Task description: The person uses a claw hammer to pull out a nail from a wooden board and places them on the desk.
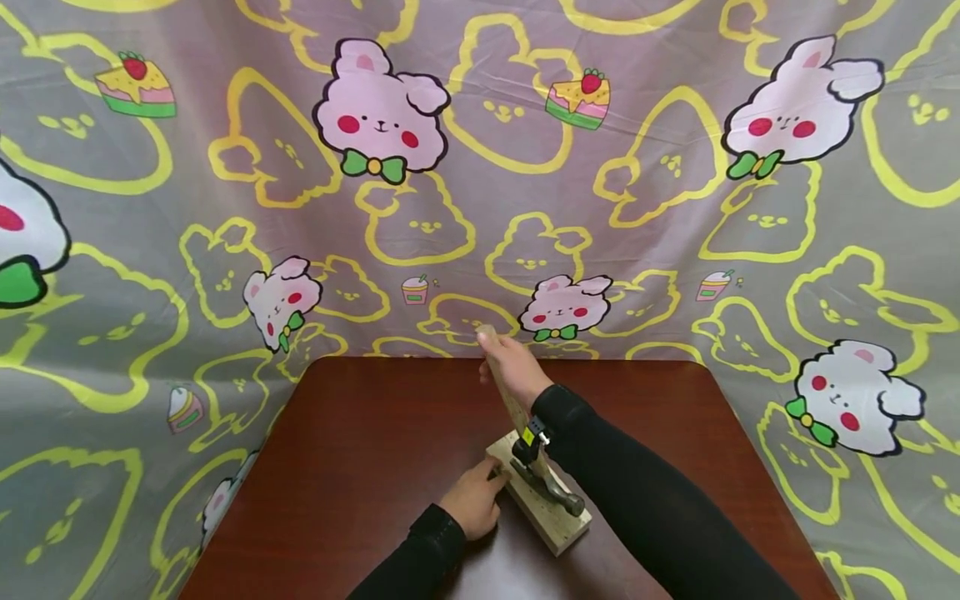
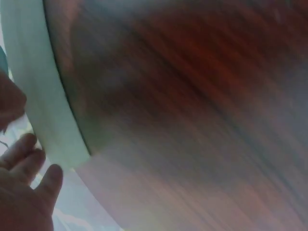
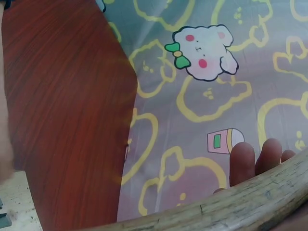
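My right hand grips the wooden handle of a claw hammer, near its far end. The dark metal head of the hammer is at the top face of a pale wooden block, and the handle slants up and away from it. My left hand holds the block at its left side, toward the far end. In the left wrist view, fingers of this hand lie against the block. Whether a nail is under the hammer head cannot be seen.
The block lies on a dark red-brown wooden table. Behind and beside the table hangs a grey-pink cloth printed with cartoon rabbits and yellow outlines. A small camera sits on my right wrist.
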Available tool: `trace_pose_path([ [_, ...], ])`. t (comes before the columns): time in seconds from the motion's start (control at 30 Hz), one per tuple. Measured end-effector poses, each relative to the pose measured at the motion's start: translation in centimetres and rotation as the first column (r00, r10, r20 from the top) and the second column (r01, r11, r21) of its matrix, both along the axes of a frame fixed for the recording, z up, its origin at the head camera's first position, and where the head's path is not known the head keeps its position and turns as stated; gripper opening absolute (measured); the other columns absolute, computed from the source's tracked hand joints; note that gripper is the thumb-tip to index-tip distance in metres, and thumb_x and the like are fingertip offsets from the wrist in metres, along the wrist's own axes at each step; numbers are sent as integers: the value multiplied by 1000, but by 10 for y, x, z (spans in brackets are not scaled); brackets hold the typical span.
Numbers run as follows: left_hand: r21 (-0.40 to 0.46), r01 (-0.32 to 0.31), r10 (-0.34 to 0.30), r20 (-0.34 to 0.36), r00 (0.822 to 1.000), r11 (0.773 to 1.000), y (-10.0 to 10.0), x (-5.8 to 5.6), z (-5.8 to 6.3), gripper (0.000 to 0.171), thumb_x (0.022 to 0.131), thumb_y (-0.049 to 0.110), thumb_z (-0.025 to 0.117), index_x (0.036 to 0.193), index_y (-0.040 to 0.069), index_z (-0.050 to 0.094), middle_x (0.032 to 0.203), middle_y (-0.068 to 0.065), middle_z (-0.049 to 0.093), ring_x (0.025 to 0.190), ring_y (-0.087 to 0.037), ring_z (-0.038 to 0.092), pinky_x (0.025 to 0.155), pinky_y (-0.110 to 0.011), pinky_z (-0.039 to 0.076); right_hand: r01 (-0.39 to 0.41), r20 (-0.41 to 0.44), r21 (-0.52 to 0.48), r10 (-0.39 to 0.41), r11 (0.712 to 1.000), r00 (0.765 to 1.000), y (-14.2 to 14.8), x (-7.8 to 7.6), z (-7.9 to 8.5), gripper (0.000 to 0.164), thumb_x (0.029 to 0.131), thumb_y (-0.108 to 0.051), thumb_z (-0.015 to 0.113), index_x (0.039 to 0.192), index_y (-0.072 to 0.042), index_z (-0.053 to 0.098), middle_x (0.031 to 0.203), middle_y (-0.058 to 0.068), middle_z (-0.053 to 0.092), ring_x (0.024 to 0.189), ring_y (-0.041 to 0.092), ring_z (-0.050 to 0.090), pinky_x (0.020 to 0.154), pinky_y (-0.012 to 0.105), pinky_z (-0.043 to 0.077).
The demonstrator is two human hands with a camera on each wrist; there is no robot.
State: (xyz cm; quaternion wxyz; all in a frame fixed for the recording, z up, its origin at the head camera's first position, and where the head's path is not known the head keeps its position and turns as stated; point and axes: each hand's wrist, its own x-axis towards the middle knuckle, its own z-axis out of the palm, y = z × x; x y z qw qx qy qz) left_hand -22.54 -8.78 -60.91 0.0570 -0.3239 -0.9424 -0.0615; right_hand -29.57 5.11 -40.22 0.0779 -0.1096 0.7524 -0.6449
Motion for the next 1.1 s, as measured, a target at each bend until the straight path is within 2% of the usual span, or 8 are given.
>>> trace_pose_path([
  [0.13, 38, -25, 26, -27, 999, 999, -6, -7, -5, 50, 87, 15, 68, 136, 8, 62, 143, -14, 50, 126, -25, 57, 101, -34, 49, 22, 49, -24, -21, 999, 999, 0, -3, 1, 61, 104, -56, 40, 133, -6, 58, 82, 11, 64, 75, 23, 66, 90, 40, 45],
  [0.23, 78, -21, 25, -45, 999, 997, -7, -11, -9, 57, 85, 23, 76, 137, 7, 60, 145, -15, 49, 128, -28, 55, 102, -35, 48, 24, 66, -49, -21, 999, 998, 0, -4, 3, 62, 103, -59, 40, 133, -9, 59, 76, 11, 63, 70, 23, 64, 85, 36, 45],
  [0.37, 60, -46, 48, -35, 998, 997, -7, -12, -15, 79, 79, 37, 84, 146, 9, 51, 148, -15, 44, 132, -29, 50, 99, -38, 50, 15, 48, -61, -13, 998, 999, -2, -5, 1, 60, 103, -59, 40, 115, -5, 63, 71, 8, 58, 66, 24, 60, 76, 34, 49],
  [0.53, 53, -93, 89, 66, 994, 994, -6, -10, -24, 92, 77, 39, 86, 154, 15, 42, 156, -13, 34, 141, -29, 40, 97, -41, 51, 5, 24, -70, -3, 998, 1000, -3, -4, -5, 68, 103, -60, 39, 90, 1, 64, 71, 8, 57, 64, 23, 56, 65, 32, 49],
  [0.67, 73, -95, 87, 104, 991, 993, -4, -10, -27, 93, 77, 37, 86, 155, 16, 41, 161, -10, 30, 147, -28, 34, 107, -44, 45, 24, 31, -63, -22, 998, 999, -2, -4, -9, 69, 101, -62, 41, 83, 0, 65, 72, 9, 58, 63, 23, 55, 64, 31, 49],
  [0.8, 92, -88, 81, 71, 994, 992, -3, -11, -28, 90, 74, 37, 88, 150, 14, 46, 161, -12, 32, 147, -30, 33, 111, -50, 39, 91, 8, -23, -91, 996, 996, -3, -5, -11, 68, 99, -63, 44, 77, -2, 64, 69, 8, 58, 59, 25, 56, 61, 30, 48],
  [0.97, 71, -91, 89, 39, 995, 993, -3, -14, -30, 84, 74, 39, 87, 144, 7, 52, 161, -18, 31, 148, -33, 32, 110, -46, 41, 130, -3, -44, -130, 991, 992, -9, -4, -13, 68, 98, -63, 47, 75, -2, 66, 67, 6, 58, 61, 24, 57, 57, 30, 50],
  [1.1, 46, -81, 79, 38, 996, 996, -3, -19, -25, 81, 75, 37, 87, 142, 6, 53, 161, -18, 31, 148, -33, 31, 110, -40, 42, 175, -10, -103, -177, 979, 984, -10, -6, -14, 71, 97, -64, 48, 82, 3, 66, 71, 7, 58, 64, 24, 56, 57, 30, 52],
])
